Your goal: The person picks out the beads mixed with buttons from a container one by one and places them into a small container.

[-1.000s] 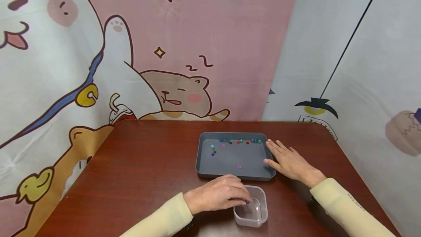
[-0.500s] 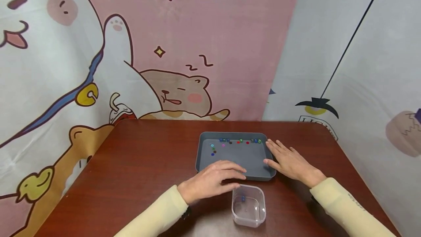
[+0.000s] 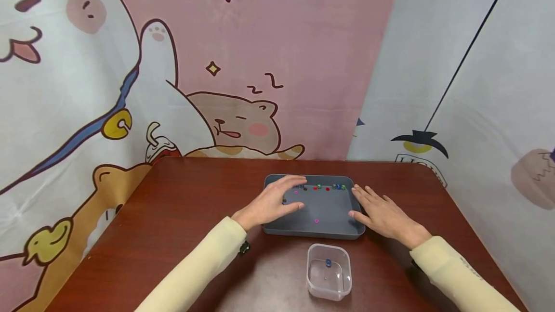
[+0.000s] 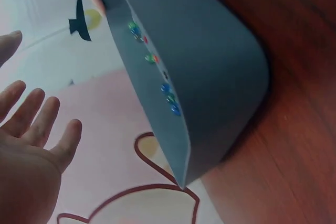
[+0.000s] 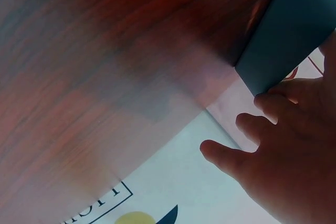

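Observation:
A grey tray (image 3: 334,208) stands on the table with small glass marbles (image 4: 166,89) along its far side and several little coloured pieces among them. One pink ring (image 3: 316,221) lies apart near the tray's front. My left hand (image 3: 268,204) hovers above the tray's left part, fingers spread and holding nothing; it hides some of the small pieces. On the tray's right edge rests my right hand (image 3: 383,214), its fingers extended along the rim. In front of the tray is a clear square plastic container (image 3: 328,293) with a blue marble (image 3: 328,263) inside.
The brown wooden table (image 3: 195,191) carries both tray and container. Behind its far edge hangs a curtain (image 3: 321,61) printed with cartoon animals, and a pale cloth continues along the right side.
My left hand has let go of the blue marble in the container, then moved up and forward over the tray, with its fingers opening. My right hand stays in place.

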`<action>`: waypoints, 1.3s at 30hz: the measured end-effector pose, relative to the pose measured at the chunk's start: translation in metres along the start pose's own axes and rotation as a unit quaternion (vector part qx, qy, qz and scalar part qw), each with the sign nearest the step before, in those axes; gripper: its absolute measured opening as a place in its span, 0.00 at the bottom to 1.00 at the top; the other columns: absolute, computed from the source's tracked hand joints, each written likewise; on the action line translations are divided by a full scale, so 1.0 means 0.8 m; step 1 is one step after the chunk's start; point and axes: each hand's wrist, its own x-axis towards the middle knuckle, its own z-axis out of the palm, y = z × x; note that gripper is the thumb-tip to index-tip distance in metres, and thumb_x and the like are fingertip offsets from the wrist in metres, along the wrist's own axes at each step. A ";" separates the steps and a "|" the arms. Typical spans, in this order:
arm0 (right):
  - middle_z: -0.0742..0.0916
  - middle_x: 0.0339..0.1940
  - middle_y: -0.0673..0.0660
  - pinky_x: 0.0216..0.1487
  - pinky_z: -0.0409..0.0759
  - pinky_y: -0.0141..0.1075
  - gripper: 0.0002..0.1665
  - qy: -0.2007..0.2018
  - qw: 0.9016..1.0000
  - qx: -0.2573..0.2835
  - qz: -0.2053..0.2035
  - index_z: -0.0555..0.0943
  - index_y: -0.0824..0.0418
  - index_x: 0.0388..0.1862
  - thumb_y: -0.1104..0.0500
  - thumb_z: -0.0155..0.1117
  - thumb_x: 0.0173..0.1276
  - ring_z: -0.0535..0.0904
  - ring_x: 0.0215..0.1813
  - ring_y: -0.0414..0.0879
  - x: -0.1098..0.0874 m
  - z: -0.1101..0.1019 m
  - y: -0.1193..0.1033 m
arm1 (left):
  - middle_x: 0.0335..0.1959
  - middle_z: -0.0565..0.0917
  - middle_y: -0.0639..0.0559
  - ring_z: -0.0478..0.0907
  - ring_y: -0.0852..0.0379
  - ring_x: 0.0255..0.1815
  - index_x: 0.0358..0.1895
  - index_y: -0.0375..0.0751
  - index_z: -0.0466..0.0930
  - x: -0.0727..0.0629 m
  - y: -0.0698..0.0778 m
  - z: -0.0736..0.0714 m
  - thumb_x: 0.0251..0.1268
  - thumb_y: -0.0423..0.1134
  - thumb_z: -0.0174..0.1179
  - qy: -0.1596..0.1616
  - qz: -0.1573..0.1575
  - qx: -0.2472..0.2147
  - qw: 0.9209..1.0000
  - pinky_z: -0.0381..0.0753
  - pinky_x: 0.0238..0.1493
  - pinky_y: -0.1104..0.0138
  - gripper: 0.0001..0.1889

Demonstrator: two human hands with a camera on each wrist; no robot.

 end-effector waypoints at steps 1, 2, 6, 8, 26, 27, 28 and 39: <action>0.66 0.81 0.67 0.69 0.59 0.73 0.48 0.000 1.000 0.000 0.000 0.63 0.67 0.81 0.35 0.59 0.77 0.59 0.79 0.70 0.000 0.000 0.000 | 0.74 0.71 0.50 0.71 0.54 0.73 0.76 0.44 0.70 0.003 -0.004 0.000 0.72 0.44 0.68 0.000 -0.009 0.001 1.000 0.73 0.70 0.55 0.32; 0.66 0.80 0.68 0.69 0.60 0.73 0.49 0.000 1.000 0.000 -0.001 0.63 0.67 0.80 0.35 0.59 0.77 0.59 0.79 0.70 0.000 0.000 0.000 | 0.74 0.71 0.50 0.71 0.53 0.73 0.76 0.44 0.69 0.006 -0.008 0.001 0.72 0.45 0.68 -0.001 -0.019 0.003 1.000 0.73 0.70 0.55 0.32; 0.66 0.81 0.68 0.70 0.60 0.73 0.48 -0.001 1.000 0.000 0.003 0.63 0.68 0.80 0.36 0.59 0.77 0.59 0.80 0.69 0.000 -0.001 0.001 | 0.73 0.73 0.50 0.72 0.52 0.72 0.75 0.43 0.70 0.016 -0.024 0.003 0.74 0.46 0.66 -0.011 -0.054 0.023 0.998 0.73 0.70 0.55 0.31; 0.66 0.81 0.68 0.70 0.59 0.72 0.48 -0.001 1.000 0.000 0.003 0.63 0.68 0.81 0.36 0.59 0.77 0.58 0.80 0.69 0.000 -0.002 0.000 | 0.71 0.75 0.49 0.73 0.52 0.71 0.74 0.41 0.72 0.020 -0.032 0.004 0.74 0.45 0.66 -0.021 -0.065 0.033 0.997 0.72 0.71 0.55 0.30; 0.65 0.81 0.67 0.71 0.59 0.71 0.48 -0.008 1.000 0.010 0.000 0.61 0.67 0.82 0.36 0.58 0.78 0.57 0.81 0.67 -0.002 -0.001 0.001 | 0.62 0.84 0.43 0.80 0.49 0.65 0.70 0.35 0.75 0.051 -0.082 0.019 0.73 0.35 0.66 -0.034 -0.125 -0.048 0.990 0.77 0.66 0.54 0.25; 0.65 0.81 0.67 0.71 0.59 0.72 0.48 -0.007 1.000 0.010 0.001 0.61 0.67 0.81 0.36 0.58 0.78 0.57 0.81 0.67 -0.002 -0.001 0.001 | 0.62 0.84 0.43 0.80 0.48 0.65 0.70 0.35 0.75 0.051 -0.084 0.020 0.73 0.35 0.66 -0.034 -0.129 -0.052 0.990 0.77 0.66 0.54 0.25; 0.65 0.81 0.67 0.71 0.59 0.72 0.48 -0.007 1.000 0.011 0.001 0.61 0.67 0.81 0.36 0.58 0.78 0.57 0.81 0.67 -0.002 -0.001 0.001 | 0.62 0.84 0.43 0.80 0.48 0.65 0.69 0.35 0.75 0.051 -0.086 0.021 0.73 0.35 0.66 -0.033 -0.132 -0.054 0.989 0.77 0.66 0.53 0.25; 0.65 0.81 0.67 0.70 0.60 0.72 0.49 -0.007 1.000 0.016 0.004 0.61 0.67 0.81 0.35 0.57 0.78 0.58 0.80 0.68 -0.002 -0.001 0.001 | 0.63 0.83 0.45 0.79 0.48 0.65 0.68 0.35 0.76 0.053 -0.101 0.024 0.73 0.37 0.66 -0.059 -0.148 -0.027 0.987 0.77 0.67 0.56 0.23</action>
